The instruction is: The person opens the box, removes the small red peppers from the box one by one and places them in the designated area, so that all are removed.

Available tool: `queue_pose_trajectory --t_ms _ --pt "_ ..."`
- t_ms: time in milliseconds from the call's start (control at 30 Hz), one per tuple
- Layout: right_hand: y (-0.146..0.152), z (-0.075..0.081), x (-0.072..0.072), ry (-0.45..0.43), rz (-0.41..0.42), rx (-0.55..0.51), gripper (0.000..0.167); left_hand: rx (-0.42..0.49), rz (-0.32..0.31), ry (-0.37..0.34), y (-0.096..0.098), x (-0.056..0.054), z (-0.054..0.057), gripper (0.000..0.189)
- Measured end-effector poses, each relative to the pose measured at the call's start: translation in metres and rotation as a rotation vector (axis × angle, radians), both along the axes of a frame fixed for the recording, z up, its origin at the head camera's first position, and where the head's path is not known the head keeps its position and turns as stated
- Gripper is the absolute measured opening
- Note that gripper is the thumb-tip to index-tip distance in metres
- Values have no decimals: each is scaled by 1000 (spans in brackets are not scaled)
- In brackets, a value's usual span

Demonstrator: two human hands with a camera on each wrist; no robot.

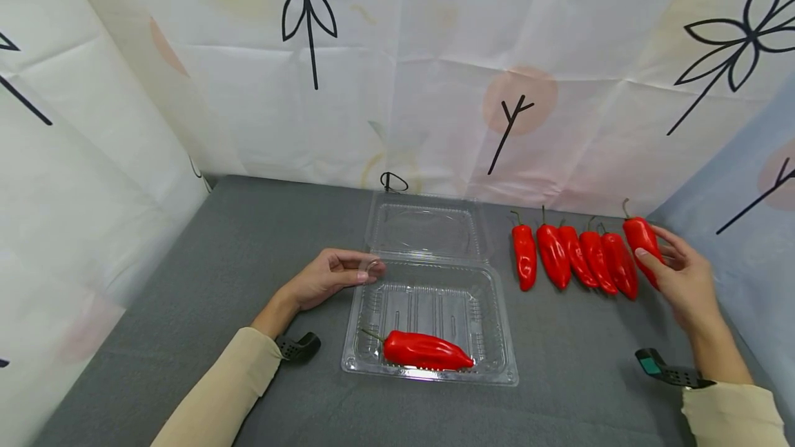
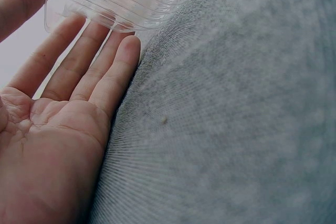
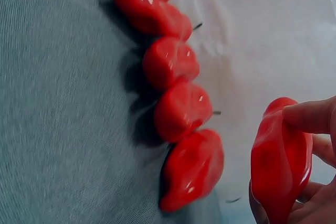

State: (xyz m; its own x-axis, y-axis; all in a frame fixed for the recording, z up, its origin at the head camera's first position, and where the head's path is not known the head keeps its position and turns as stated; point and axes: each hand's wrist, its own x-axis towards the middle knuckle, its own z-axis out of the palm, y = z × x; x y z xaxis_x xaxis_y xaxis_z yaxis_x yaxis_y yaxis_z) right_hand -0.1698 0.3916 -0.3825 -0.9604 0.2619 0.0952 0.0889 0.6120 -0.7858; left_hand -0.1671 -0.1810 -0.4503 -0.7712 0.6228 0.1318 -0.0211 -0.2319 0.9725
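Observation:
In the head view my right hand (image 1: 686,281) grips a red pepper (image 1: 642,243), its green stem pointing away from me. The right wrist view shows thumb and fingers around that same pepper (image 3: 281,161), apart from the others. My left hand (image 1: 326,278) holds the left rim of a clear plastic container (image 1: 509,354) near its hinge, with fingers (image 2: 79,66) against the outer wall in the left wrist view. Inside the container, along its near side, lies one red pepper (image 1: 428,350) with its stem to the left. The transparent lid (image 1: 428,230) is folded back flat.
Several red peppers stand side by side in a row on the grey cloth, from the leftmost pepper (image 1: 524,257) to the rightmost pepper (image 1: 620,264). A patterned white curtain (image 1: 435,88) rises behind the grey tabletop (image 1: 279,219).

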Motion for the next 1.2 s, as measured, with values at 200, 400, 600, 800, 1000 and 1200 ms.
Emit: queue_pose_trajectory --t_ms 200,400,600,800,1000,1200 --pt "12 -8 -2 -55 -62 -13 61 2 2 4 0 0 -1 45" --pt "24 -19 -7 -132 -127 -64 66 -1 7 3 1 1 -1 44" --pt "29 -28 -11 -177 -163 -95 66 -2 1 16 0 -1 -3 44" --pt "27 -33 -14 -215 -186 -67 68 3 -2 23 0 -1 -4 43" --pt "23 -34 -15 -241 -178 -50 72 -6 11 7 1 -1 -4 46" --pt "22 -35 -15 -255 -167 -49 74 -1 5 15 1 0 -5 45"
